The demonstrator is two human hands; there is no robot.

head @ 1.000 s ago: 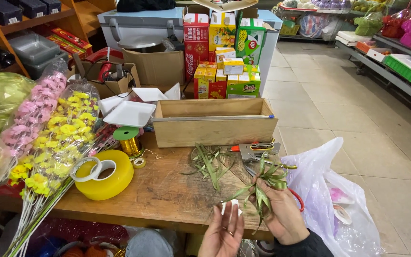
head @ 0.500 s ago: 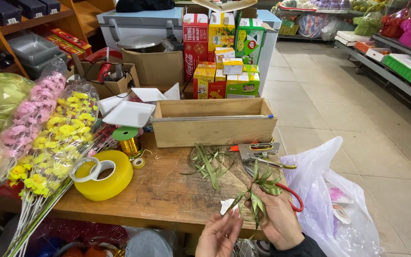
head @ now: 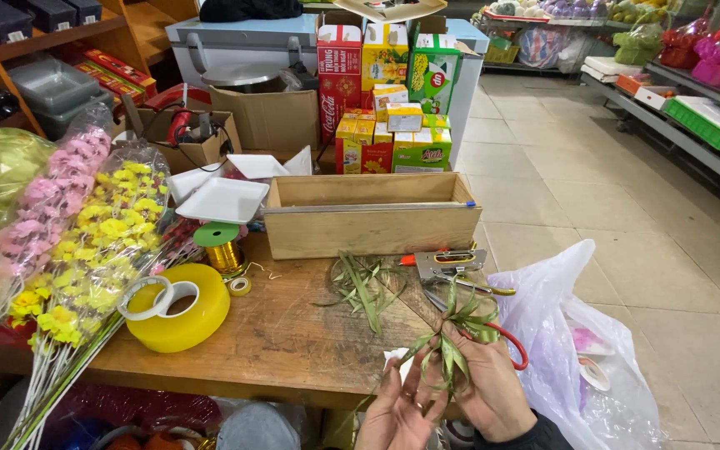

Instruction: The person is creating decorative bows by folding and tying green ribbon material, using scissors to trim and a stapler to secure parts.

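Observation:
My right hand (head: 493,387) grips a small bunch of narrow green leaves (head: 452,333) by its base, at the near edge of the wooden table (head: 293,333). My left hand (head: 397,408) is just left of it, fingers spread and touching the hanging leaf tips. More loose green leaves (head: 364,283) lie on the table beyond my hands. Red-handled scissors (head: 510,337) lie partly under my right hand. A metal stapler (head: 447,262) rests behind them.
A long wooden box (head: 372,217) stands mid-table. To the left are a yellow tape roll (head: 181,308), a gold ribbon spool (head: 222,250), white trays (head: 222,200) and wrapped yellow and pink flowers (head: 85,242). A plastic bag (head: 577,350) hangs at the table's right edge.
My left hand has opened and shifted toward the leaf bunch. My right hand has lifted the bunch slightly nearer to me, and the leaves now hang between both hands.

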